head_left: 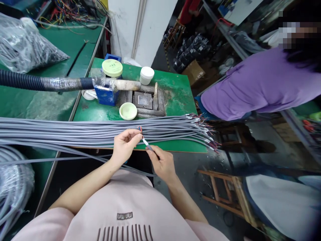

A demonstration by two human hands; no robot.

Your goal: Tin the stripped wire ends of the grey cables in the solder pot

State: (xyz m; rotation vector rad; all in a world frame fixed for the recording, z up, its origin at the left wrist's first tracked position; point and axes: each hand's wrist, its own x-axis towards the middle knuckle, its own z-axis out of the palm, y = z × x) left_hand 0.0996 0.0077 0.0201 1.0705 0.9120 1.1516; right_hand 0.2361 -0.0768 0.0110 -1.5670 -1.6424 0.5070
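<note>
Close to my body, a grey cable [149, 147] ends in a white-wrapped section with thin coloured wires [140, 129] fanning out. My right hand [162, 162] pinches the grey jacket just below the white part. With thumb and fingers closed, my left hand [127, 142] grips the coloured wires, whose tips stick up past the fingertips. Just beyond both hands lies a long bundle of grey cables [75, 132] across the green bench, its stripped ends [203, 130] with white wraps and coloured wires pointing right.
Behind the bundle are a solder pot [144, 99], a hose [70, 83], a blue box [106, 94], an open tub [128, 111] and a white jar [146, 75]. Coiled cable [15, 187] lies left. A co-worker in a purple top [260, 87] and a wooden stool [225, 190] are at right.
</note>
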